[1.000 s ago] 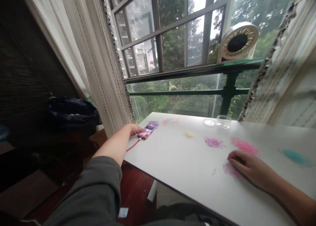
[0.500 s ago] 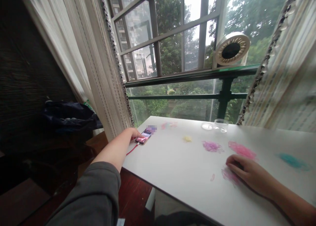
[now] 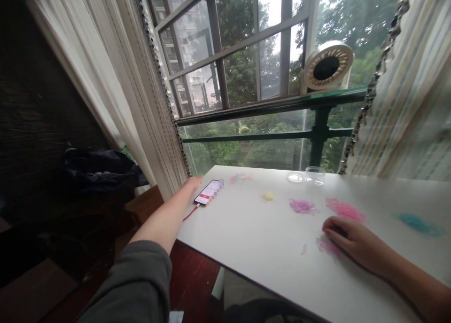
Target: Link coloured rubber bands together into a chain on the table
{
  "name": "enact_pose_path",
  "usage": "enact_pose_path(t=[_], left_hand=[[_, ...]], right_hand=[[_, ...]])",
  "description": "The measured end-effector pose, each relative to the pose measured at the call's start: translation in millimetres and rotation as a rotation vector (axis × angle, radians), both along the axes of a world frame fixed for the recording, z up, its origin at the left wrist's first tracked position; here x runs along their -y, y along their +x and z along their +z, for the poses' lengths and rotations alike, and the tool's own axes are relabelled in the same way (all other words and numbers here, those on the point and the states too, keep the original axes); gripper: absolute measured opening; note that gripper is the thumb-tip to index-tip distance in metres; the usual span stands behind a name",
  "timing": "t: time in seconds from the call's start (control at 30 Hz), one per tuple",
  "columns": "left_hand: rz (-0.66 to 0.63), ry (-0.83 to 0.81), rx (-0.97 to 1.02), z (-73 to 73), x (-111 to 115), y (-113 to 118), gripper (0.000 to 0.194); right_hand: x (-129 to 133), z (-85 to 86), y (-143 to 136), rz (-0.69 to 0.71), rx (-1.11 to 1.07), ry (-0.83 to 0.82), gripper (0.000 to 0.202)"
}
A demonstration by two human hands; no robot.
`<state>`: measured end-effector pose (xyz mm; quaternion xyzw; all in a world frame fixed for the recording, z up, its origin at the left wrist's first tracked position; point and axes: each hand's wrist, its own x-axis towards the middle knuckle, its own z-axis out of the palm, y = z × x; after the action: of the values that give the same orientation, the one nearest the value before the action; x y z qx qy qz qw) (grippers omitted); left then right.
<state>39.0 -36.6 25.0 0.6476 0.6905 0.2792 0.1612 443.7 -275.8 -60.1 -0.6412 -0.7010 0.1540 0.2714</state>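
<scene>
My left hand (image 3: 196,182) is just left of a phone (image 3: 207,193) lying on the white table (image 3: 246,233); its fingers are too blurred to read. A red cable (image 3: 190,213) runs from the phone's lower end. My right hand (image 3: 343,232) rests with curled fingers beside a thin pinkish-purple pile (image 3: 328,248); whatever its fingers hold is hidden. Behind it lies a pink pile (image 3: 345,210). A purple pile (image 3: 302,206), a yellow pile (image 3: 268,196) and a multicoloured pile (image 3: 241,177) lie farther left, and a teal pile (image 3: 417,223) to the right.
A clear round container (image 3: 315,174) and a round lid (image 3: 295,177) stand at the table's back edge. One small pink piece (image 3: 303,249) lies near the front. A round fan (image 3: 327,66) is by the window. Curtains hang on both sides.
My left hand has moved off the phone to its left side. The phone's screen now shows a white page with a red button. My right hand has barely moved.
</scene>
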Motion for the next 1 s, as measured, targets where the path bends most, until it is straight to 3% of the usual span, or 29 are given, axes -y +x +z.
enact_pose_path(t=[0.13,0.17,0.23,0.3,0.37,0.43,0.57,0.8,1.0], left_hand=[[-0.211,0.154,-0.010,-2.0,28.4,72.0,0.036],[-0.331,0.170,-0.011,-5.6,41.1,95.7,0.034],[-0.794,0.206,-0.059,-12.9,70.8,144.1,0.036],[-1.050,0.185,-0.068,-17.1,100.6,187.9,0.037],[-1.145,0.154,-0.054,-18.1,124.1,222.1,0.040],[-1.155,0.158,-0.030,-18.4,138.7,245.3,0.041],[-1.101,0.174,0.021,-26.8,148.0,262.8,0.039],[-1.180,0.202,0.165,-52.3,152.1,256.0,0.027],[-1.170,0.138,0.257,-56.2,154.4,257.1,0.026]], right_hand=[[1.0,2.4,-2.2,-0.016,-0.014,0.038,0.019],[1.6,3.7,-2.8,-0.026,-0.022,0.052,0.018],[3.1,6.9,-3.8,-0.053,-0.044,0.087,0.017],[4.6,10.2,-4.2,-0.072,-0.066,0.130,0.016],[5.5,12.6,-3.7,-0.104,-0.089,0.153,0.015],[5.6,13.7,-2.0,-0.120,-0.128,0.174,0.014],[4.1,13.1,1.7,-0.163,-0.159,0.221,0.014],[2.2,13.4,1.2,-0.143,-0.190,0.218,0.008],[3.4,15.7,-0.6,-0.136,-0.202,0.206,0.008]])
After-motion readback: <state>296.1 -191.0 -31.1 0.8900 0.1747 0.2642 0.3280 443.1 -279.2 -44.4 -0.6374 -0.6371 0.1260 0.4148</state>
